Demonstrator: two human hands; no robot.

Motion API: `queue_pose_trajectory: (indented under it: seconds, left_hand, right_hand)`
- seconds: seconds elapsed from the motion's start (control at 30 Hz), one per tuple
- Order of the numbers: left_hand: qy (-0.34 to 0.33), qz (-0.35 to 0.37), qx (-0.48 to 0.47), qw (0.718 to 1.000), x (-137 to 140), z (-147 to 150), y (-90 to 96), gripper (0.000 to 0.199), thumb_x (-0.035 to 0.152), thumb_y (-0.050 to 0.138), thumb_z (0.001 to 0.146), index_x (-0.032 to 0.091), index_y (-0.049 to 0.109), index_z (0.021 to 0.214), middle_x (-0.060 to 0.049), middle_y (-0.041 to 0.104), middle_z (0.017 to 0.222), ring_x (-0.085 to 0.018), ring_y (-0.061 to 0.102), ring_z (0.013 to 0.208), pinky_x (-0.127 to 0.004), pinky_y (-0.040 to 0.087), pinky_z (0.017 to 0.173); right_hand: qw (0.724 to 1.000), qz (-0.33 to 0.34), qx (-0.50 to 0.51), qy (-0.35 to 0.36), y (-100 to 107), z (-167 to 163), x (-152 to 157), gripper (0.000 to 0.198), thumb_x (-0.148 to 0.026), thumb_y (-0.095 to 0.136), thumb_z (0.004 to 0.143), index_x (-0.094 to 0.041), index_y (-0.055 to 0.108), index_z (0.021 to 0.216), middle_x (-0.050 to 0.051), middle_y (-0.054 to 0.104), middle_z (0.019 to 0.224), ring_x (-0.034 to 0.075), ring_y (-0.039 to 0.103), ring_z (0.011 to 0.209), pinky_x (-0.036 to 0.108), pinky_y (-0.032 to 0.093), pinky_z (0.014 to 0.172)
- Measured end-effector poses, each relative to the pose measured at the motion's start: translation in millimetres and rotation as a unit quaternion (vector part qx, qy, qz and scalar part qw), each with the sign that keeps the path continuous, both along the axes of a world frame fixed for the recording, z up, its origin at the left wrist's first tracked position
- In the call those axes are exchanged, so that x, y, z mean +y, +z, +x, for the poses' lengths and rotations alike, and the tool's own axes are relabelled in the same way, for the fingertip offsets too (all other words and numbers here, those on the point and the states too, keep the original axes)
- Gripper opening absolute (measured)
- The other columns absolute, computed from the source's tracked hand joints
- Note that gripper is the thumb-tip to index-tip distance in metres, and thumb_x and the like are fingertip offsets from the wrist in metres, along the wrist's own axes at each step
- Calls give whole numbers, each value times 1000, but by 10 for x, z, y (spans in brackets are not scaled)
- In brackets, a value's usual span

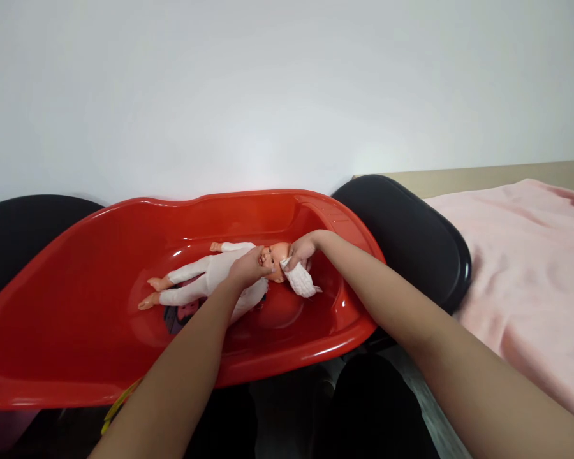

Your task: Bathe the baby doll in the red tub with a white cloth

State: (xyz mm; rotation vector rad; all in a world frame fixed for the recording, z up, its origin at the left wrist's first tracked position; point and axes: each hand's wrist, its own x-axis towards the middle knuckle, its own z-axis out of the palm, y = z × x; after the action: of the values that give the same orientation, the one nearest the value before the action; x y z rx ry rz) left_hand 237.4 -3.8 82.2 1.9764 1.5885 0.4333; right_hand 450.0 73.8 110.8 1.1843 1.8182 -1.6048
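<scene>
A small plastic baby doll in a white one-piece suit (pixel 215 275) lies on its back on the floor of a glossy red plastic baby bathtub (pixel 67 268), its head under the two hands and its bare feet pointing away to the left of them.

The left hand (pixel 247 268) rests on the doll's upper chest and chin, palm down, fingers curled loosely around the neck area and touching the lower face; it grips nothing apart from the doll itself. The right hand (pixel 302 250) is at the far side of the doll's head, its fingers pinched together on a small folded white cloth (pixel 300 280), which is pressed against the doll's cheek and hangs down below the hand toward the tub floor. The two hands are close together, with only the doll's face between them.

Both forearms reach in over the near rim of the tub. Just beyond the right hand the tub wall rises to its rounded end. Further right of that hand, touching the tub's edge, sits a black rounded plastic lid or seat (pixel 411 248), and well to the right of it a soft pink fleece blanket (pixel 530 268) is spread out. Behind both hands stands a plain white wall (pixel 287 89).
</scene>
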Motion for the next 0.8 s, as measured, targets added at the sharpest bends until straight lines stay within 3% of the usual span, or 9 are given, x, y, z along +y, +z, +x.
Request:
queue_pose_trajectory:
  seconds: [0.13, 0.3, 0.6, 0.8]
  left_hand:
    - [-12, 5, 2, 1000, 36, -21, -52, 34, 37, 69, 77, 20, 59, 105, -6, 70, 100, -22, 63, 83, -30, 43, 67]
    - [-36, -2, -34, 999, 91, -44, -110, 38, 36, 74, 70, 23, 58, 103, -2, 71, 101, -22, 64, 84, -30, 44, 69]
    - [-28, 3, 25, 999, 100, -37, -105, 32, 38, 69, 75, 25, 54, 99, -3, 69, 98, -22, 63, 80, -31, 43, 65]
    - [-27, 14, 33, 999, 100, -35, -116, 46, 38, 71, 75, 24, 55, 115, -4, 68, 115, -23, 64, 97, -30, 46, 80]
  right_hand:
    - [993, 60, 77, -71, 114, -25, -23, 56, -57, 81, 70, -9, 73, 98, 12, 77, 96, 23, 74, 84, 30, 61, 75]
    - [965, 168, 119, -161, 225, -68, -34, 38, -46, 74, 82, -10, 72, 93, 12, 77, 93, 21, 74, 83, 26, 61, 72]
    - [990, 109, 47, -80, 242, -59, -67, 42, -42, 77, 77, -7, 73, 99, 11, 77, 92, 21, 74, 83, 27, 61, 76]
    - [996, 70, -38, -26, 129, -48, -54, 41, -40, 83, 70, -7, 74, 92, 6, 73, 82, 18, 70, 79, 23, 55, 75]
